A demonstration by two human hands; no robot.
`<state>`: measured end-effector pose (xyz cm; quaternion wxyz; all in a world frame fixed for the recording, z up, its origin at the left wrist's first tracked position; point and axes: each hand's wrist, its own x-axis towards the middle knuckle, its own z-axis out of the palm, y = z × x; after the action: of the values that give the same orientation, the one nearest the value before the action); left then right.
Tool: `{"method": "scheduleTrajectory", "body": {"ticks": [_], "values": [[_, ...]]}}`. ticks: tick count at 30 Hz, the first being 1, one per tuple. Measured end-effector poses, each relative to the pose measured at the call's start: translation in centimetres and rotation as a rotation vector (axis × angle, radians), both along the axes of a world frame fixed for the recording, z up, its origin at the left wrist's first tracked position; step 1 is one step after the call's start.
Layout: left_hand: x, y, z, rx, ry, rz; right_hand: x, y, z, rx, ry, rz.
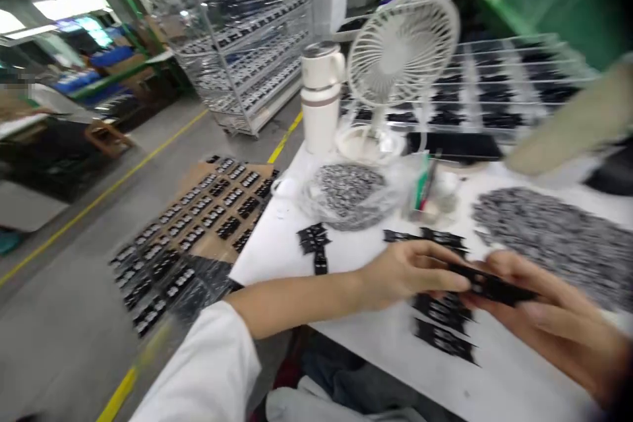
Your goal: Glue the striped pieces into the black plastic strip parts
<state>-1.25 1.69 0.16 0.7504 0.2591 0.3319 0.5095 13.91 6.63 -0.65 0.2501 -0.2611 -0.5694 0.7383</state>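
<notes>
Between my two hands is a flat black strip-like part (pixel 489 283) with small holes or bumps along it. My left hand (pixel 415 270) pinches its left end between thumb and fingers. My right hand (pixel 548 310) grips the other end, with fingers above and below; some of them are blurred. Under and beside the hands, several similar black parts (pixel 445 339) lie in a column on the white table (pixel 356 336). Farther left rests another small group of black pieces (pixel 314 239). A wide heap of small grey-black pieces (pixel 558 237) spreads beyond my right hand.
A clear bag of small dark pieces (pixel 349 191) sits near a white fan (pixel 403 46) and a white bottle (pixel 320 102). Beside them stands a pen holder (pixel 425 201). Cardboard with rows of black parts (pixel 198 224) lies left of the table; a wire rack (pixel 247 33) stands behind.
</notes>
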Motion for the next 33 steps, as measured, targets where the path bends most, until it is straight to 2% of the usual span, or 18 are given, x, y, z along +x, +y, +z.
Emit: {"method": "scheduleTrajectory", "body": {"ticks": [2,5,9,16,26,33], "values": [[0.0,-0.2,0.0,0.0,-0.004,-0.008,2.5,-0.2,1.6,-0.113,0.058,-0.032],[-0.2,-0.6,0.4,0.01,0.031,-0.016,2.4,-0.8,2.4,-0.193,0.13,-0.012],[-0.2,-0.9,0.9,-0.002,0.058,-0.011,1.4,-0.9,2.0,-0.22,0.187,0.006],[-0.2,-1.2,0.9,-0.027,0.047,-0.056,1.8,-1.0,1.9,-0.221,0.261,0.04],[-0.2,-1.4,1.1,0.032,-0.028,-0.084,1.4,-1.1,1.6,-0.198,0.218,0.051],[-0.2,-1.4,1.0,-0.022,-0.004,-0.046,1.5,-0.9,1.4,-0.22,0.204,0.026]]}}
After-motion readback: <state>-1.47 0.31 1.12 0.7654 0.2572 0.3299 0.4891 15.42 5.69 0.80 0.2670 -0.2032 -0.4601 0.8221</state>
